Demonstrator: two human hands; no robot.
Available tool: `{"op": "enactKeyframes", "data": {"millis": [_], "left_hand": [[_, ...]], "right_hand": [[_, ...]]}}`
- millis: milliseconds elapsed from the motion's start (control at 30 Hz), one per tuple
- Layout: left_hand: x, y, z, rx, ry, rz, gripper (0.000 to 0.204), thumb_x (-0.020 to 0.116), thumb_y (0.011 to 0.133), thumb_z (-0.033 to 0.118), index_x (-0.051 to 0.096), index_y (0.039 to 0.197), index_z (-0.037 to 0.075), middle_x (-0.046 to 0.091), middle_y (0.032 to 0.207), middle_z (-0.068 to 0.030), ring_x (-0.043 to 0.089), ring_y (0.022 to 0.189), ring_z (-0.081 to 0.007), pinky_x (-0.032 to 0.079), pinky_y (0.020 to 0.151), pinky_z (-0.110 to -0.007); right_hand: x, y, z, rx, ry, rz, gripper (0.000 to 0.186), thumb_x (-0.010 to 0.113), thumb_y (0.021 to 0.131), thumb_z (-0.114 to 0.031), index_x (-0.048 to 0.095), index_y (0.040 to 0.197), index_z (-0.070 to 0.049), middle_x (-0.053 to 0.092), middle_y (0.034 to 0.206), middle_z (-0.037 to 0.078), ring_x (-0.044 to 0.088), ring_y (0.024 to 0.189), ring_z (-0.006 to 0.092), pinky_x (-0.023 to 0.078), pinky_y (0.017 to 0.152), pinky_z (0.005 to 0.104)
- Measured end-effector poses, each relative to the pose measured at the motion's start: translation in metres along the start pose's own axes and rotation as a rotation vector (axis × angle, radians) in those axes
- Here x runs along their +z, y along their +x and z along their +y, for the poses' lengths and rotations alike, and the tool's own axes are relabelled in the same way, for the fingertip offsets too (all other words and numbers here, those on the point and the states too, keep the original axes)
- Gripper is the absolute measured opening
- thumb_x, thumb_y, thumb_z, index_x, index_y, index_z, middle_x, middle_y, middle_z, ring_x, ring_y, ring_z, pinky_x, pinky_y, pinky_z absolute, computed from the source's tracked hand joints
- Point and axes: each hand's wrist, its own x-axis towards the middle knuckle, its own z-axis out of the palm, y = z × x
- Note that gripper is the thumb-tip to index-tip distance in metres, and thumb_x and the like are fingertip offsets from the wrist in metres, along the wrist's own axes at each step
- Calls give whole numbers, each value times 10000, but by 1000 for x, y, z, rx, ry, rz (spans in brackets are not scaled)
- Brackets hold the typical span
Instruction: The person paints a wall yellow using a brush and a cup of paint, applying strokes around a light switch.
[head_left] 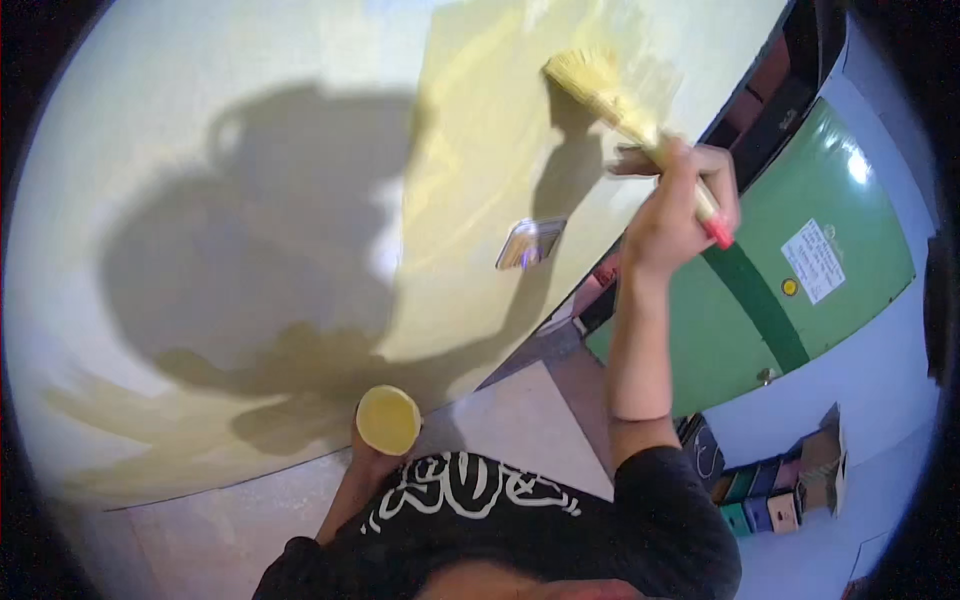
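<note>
My right hand (675, 210) is closed round the pale handle of a wide paintbrush (590, 85) with a red tip. Its yellow-coated bristles appear to rest against the upper wall (475, 130), among streaks of pale yellow paint. At the lower middle, my left hand (368, 455) grips a round cup (388, 420) of pale yellow paint, partly hiding that hand. A small shiny rectangular plate (530, 243) sits on the wall below the brush. Large shadows fall across the left half of the wall, where more yellow patches show low down.
A green door (840, 205) with a white note (812, 262), a round yellow disc and a handle stands to the right. Stacked coloured boxes (760, 500) and cardboard (828, 460) are below it. A pale board (520, 410) lies along the wall's foot.
</note>
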Motion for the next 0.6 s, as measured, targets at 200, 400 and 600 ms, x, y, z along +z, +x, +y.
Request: {"op": "enactKeyframes", "data": {"millis": [200,400,600], "left_hand": [[13,-5,15,-160,-374,-44,527,430,943,543,621,1192,119,666,1150,-115,633,1079,-324,513,936,-488],[24,-1,19,-153,-353,54,570,457,908,591,626,1178,119,670,1122,-113,636,1064,-326,528,903,-490],[0,-12,11,-122,-328,89,562,471,900,607,622,1176,142,662,1127,-102,636,1048,-334,531,880,-499]], "right_hand": [[11,-90,-22,86,-146,16,161,624,871,-11,586,719,30,588,702,110,508,630,138,409,580,279],[-26,-142,-13,340,-7,-221,119,618,888,2,552,790,24,627,770,121,584,663,119,479,559,287],[-52,-54,20,632,552,98,53,566,925,-75,560,911,-24,647,880,136,646,757,213,533,664,357]]}}
